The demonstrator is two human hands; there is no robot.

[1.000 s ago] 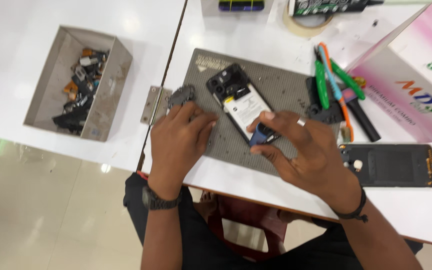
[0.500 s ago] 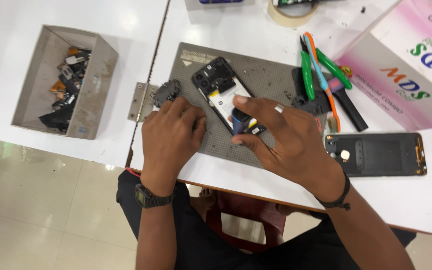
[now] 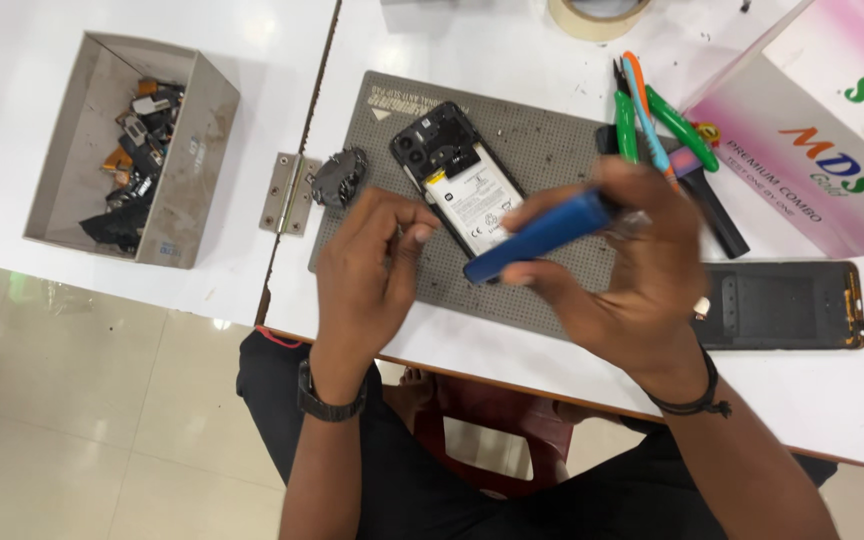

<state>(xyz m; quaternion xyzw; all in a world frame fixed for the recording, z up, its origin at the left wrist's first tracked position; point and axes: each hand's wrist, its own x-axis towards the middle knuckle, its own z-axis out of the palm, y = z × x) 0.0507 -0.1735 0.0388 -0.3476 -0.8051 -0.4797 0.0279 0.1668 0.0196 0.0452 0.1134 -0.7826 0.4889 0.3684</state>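
An opened black phone (image 3: 457,180) with its white battery showing lies tilted on a grey work mat (image 3: 542,140). My right hand (image 3: 632,280) holds a blue-handled screwdriver (image 3: 542,237) lifted above the mat, its handle end pointing toward the phone's lower end. My left hand (image 3: 367,270) hovers just left of the phone, fingers curled with the thumb and forefinger pinched together; whether something small sits between them I cannot tell. A small black removed part (image 3: 339,177) rests at the mat's left edge.
A grey box (image 3: 187,130) with several loose phone parts stands at the left. A metal hinge (image 3: 290,193) joins the two tables. Green and orange hand tools (image 3: 652,120), a pink carton (image 3: 822,130), a tape roll (image 3: 597,15) and a black phone panel (image 3: 787,305) lie to the right.
My right hand has lifted off the phone and raised the blue screwdriver above the mat. My left hand has drawn back from the phone's left side.
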